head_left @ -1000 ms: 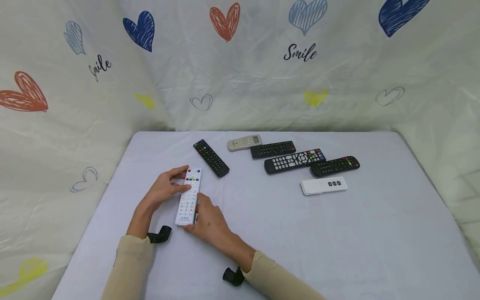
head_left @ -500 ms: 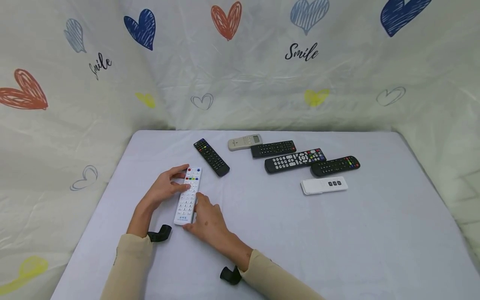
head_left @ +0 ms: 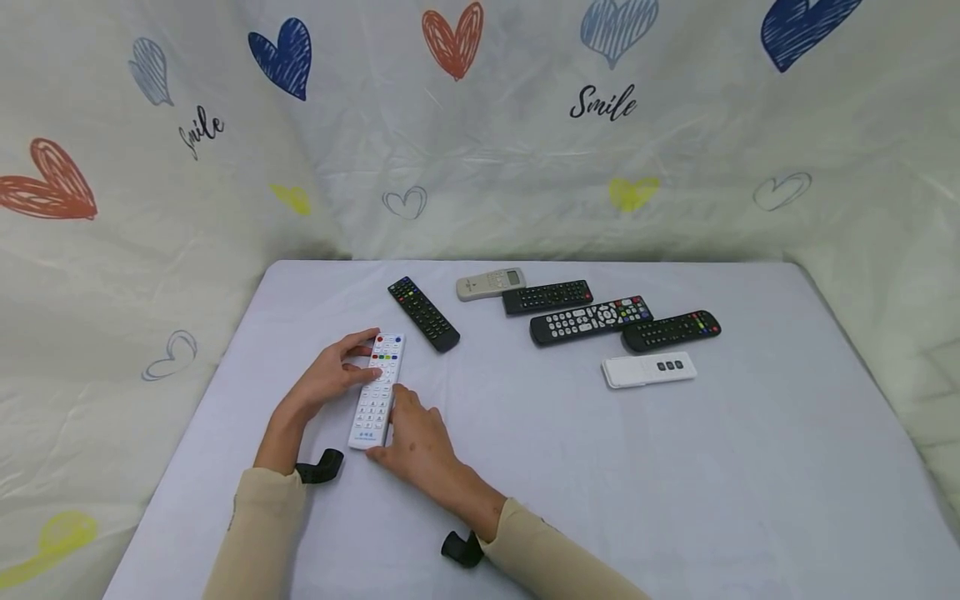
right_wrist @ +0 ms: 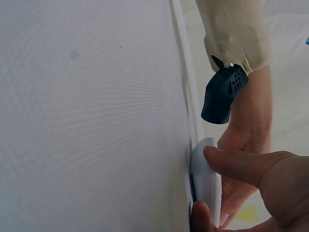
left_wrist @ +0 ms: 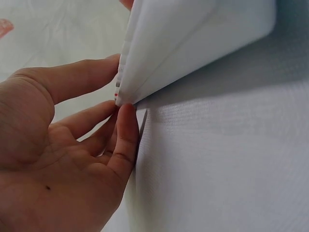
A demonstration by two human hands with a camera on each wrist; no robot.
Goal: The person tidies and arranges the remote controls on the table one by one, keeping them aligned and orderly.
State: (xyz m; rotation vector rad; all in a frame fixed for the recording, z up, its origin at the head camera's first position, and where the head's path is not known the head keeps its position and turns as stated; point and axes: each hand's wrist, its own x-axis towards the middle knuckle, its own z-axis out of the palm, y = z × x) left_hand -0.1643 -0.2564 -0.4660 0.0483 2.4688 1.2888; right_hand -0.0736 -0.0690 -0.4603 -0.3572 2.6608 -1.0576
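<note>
Both hands on white remote (head_left: 377, 390), near-left of counter (head_left: 750, 467).

White remote lies w/ far end tipped up off counter, buttons up; left hand (head_left: 327, 377) grips far end, thumb across top by coloured buttons, fingers curled under edge. Right hand (head_left: 415, 440) holds near end, thumb on side edge, fingers curled round the base. Judging by layout: this one is in hand, pulled apart from the rest; six other remotes untouched toward far side: black remote (head_left: 423, 313) nearest, grey remote (head_left: 491, 283), three more black ones to right, small white remote (head_left: 648, 370) well apart. Forearms in beige sleeves come in from near edge, wrists low on counter.
</note>
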